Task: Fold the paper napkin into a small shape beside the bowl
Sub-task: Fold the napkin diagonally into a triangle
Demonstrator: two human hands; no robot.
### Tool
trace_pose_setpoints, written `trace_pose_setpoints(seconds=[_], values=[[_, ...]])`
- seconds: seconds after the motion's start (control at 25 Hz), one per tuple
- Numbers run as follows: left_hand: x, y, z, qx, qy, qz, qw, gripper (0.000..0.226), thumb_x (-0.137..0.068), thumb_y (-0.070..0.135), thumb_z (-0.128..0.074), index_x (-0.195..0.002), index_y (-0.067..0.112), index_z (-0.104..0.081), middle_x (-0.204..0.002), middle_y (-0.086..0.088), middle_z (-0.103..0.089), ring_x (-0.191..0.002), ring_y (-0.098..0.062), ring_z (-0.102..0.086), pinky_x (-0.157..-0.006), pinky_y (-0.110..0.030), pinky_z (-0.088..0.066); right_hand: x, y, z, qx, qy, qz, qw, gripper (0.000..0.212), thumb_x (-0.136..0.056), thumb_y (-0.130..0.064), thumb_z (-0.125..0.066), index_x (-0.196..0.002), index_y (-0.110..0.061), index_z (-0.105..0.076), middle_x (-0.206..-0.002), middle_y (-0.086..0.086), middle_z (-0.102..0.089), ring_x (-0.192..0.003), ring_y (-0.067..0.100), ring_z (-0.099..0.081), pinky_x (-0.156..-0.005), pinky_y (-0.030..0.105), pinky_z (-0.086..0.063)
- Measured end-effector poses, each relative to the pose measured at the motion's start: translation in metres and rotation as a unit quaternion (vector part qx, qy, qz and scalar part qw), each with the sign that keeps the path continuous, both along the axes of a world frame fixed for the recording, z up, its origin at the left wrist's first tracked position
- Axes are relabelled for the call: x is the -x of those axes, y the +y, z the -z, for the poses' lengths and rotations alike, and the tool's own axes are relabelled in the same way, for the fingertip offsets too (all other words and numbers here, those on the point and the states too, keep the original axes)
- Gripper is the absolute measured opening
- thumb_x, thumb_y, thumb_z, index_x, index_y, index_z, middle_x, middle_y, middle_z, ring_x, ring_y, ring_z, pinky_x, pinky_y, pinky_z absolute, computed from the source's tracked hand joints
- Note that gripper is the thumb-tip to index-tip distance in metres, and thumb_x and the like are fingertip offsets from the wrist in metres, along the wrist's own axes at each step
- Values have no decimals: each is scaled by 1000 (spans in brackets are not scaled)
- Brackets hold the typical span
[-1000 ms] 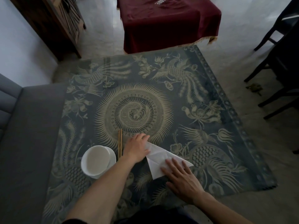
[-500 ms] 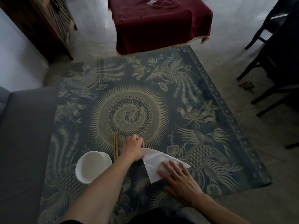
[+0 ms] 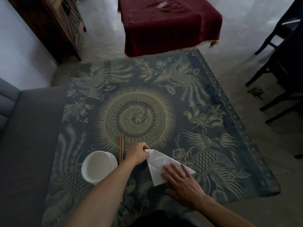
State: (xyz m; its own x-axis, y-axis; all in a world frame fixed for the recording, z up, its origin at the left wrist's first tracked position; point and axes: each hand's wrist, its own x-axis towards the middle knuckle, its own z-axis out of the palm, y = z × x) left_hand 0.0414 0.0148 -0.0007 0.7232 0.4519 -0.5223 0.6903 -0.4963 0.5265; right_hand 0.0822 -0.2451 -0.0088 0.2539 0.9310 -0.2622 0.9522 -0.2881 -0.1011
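1. Left hand [image 3: 138, 154] pinches the far corner of the white napkin [image 3: 158, 166]; right hand [image 3: 182, 183] lies flat, fingers spread, on its near part.
2. Napkin lies right of the chopsticks [image 3: 121, 147] and the white bowl [image 3: 96, 167]; the bowl's inside shows only white.

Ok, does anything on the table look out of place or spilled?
Nothing stands out. The bowl sits upright and looks empty, the chopsticks lie straight beside it, and the napkin is half folded under both hands. No spill shows on the patterned tablecloth.
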Motion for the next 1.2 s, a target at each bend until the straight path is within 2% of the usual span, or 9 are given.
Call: trace_pose_setpoints(seconds=[0.12,0.24,0.32,0.4,0.56,0.72,0.84,1.0,1.2], values=[[0,3,-8,16,-47,-16,999,8,-77,17,-71,-85,19,-69,-80,3,-67,-76,-15,-61,-65,-29,-48,1,8,-2,8,-4,14,1000,61,-87,-61,-50,-140,-29,-49,-151,3,-41,-136,28,-39,-111,54,-9],[-1,6,-19,25,-82,-29,996,6,-79,14,-71,-84,16,-68,-77,4,-64,-72,-13,-58,-57,-21,-42,4,21,-7,9,4,18,1000,59,-85,-62,-52,-135,-31,-54,-146,2,-49,-129,28,-50,-105,56,-36],[-3,6,-25,22,-104,-36,994,6,-79,12,-71,-85,12,-68,-80,-1,-66,-76,-16,-60,-61,-24,-42,6,32,-12,23,13,36,999,60,-81,-64,-57,-131,-32,-59,-141,1,-54,-123,27,-56,-97,53,-45],[-6,5,-30,16,-116,-40,992,7,-80,13,-72,-83,13,-67,-82,-2,-66,-78,-17,-60,-63,-26,-42,7,46,-13,36,35,53,997,62,-83,-61,-56,-137,-30,-53,-146,4,-49,-127,29,-52,-100,54,-43],[-8,-1,-38,-1,-126,-37,991,19,-83,19,-71,-76,30,-57,-75,13,-61,-74,-9,-57,-65,-22,-39,7,65,-1,27,66,62,996,66,-97,-54,-33,-154,-26,-13,-163,6,-7,-146,31,-13,-115,53,-13],[-7,-10,-41,-27,-146,-28,988,15,-86,22,-69,-81,31,-59,-74,18,-61,-73,-5,-58,-57,-8,-36,-1,46,2,-41,40,45,997,60,-94,-52,-40,-145,-20,-41,-152,7,-40,-138,28,-38,-108,50,-35],[-5,-22,-40,-46,-180,-21,982,3,-89,25,-68,-87,26,-65,-81,14,-65,-75,-4,-60,-64,-11,-45,-11,11,16,-91,51,59,993,52,-92,-42,-48,-138,-18,-49,-144,6,-51,-131,25,-46,-106,45,-39],[-1,-42,-37,-66,-222,-1,973,2,-87,23,-70,-88,22,-69,-85,6,-66,-75,-10,-61,-69,-33,-54,-20,-24,30,-124,39,59,990,47,-89,-36,-54,-131,-16,-57,-136,4,-57,-121,26,-54,-97,41,-41],[3,-66,-28,-115,-237,40,964,5,-84,28,-73,-82,23,-70,-82,9,-65,-70,-7,-58,-60,-27,-48,-13,-30,31,-155,19,90,984,50,-89,-37,-54,-134,-16,-55,-143,4,-51,-127,26,-47,-100,42,-35]])
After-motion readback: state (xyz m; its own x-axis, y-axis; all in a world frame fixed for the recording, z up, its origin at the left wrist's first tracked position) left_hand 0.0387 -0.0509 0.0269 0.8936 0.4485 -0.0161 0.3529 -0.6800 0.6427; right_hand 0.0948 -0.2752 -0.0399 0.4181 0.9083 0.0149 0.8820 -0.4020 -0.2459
